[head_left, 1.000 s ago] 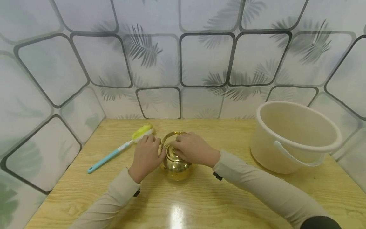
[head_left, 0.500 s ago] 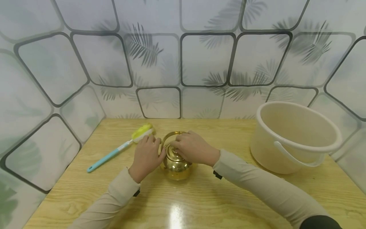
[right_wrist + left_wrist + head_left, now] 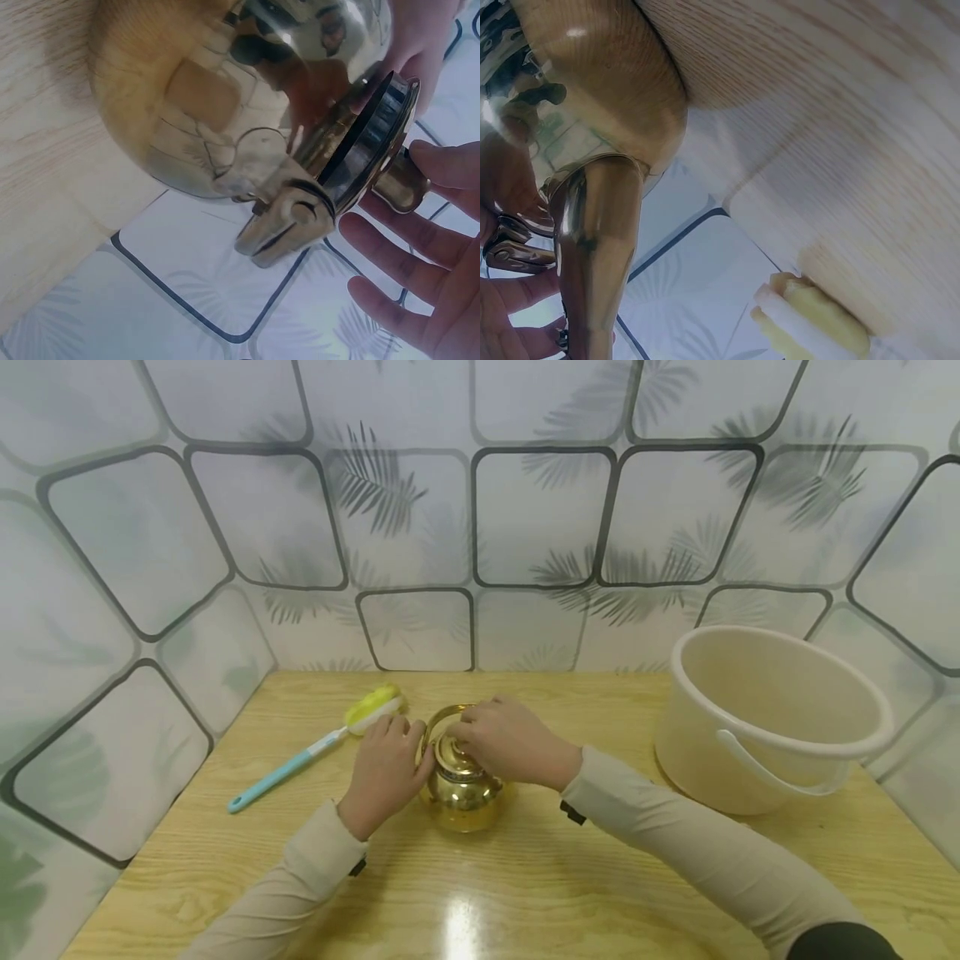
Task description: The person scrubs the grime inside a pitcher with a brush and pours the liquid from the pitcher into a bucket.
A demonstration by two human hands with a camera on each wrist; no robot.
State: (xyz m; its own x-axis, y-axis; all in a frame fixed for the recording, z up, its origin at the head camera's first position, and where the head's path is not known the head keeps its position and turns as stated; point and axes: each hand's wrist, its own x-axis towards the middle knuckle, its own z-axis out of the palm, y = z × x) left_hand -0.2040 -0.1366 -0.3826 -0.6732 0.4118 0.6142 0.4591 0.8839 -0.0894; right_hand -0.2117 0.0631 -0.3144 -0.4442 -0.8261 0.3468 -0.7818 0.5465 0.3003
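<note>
A shiny gold kettle [image 3: 463, 800] stands on the wooden table between both hands. The left hand [image 3: 384, 768] grips its left side, thumb near the handle's base; in the left wrist view, fingertips reach behind the spout [image 3: 598, 240]. My right hand [image 3: 517, 745] pinches the knob [image 3: 403, 184] of the lid [image 3: 386, 139] between thumb and fingers, while other fingers extend past it. The lid is tilted, its darker inner rim showing above the kettle's mouth in the right wrist view. Behind the right hand, the arched handle [image 3: 442, 717] stands upright, partly covered.
Left of the kettle lies a brush with a blue handle [image 3: 281, 777] and a yellow sponge head [image 3: 372, 703]. A large cream bucket [image 3: 720, 760] with its white handle [image 3: 772, 777] hanging down stands at the right. Patterned walls [image 3: 540, 627] border the table [image 3: 570, 893].
The right hand has risen slightly with the lid, and a rim band now shows beneath the lid. The left hand, brush and bucket stay in place.
</note>
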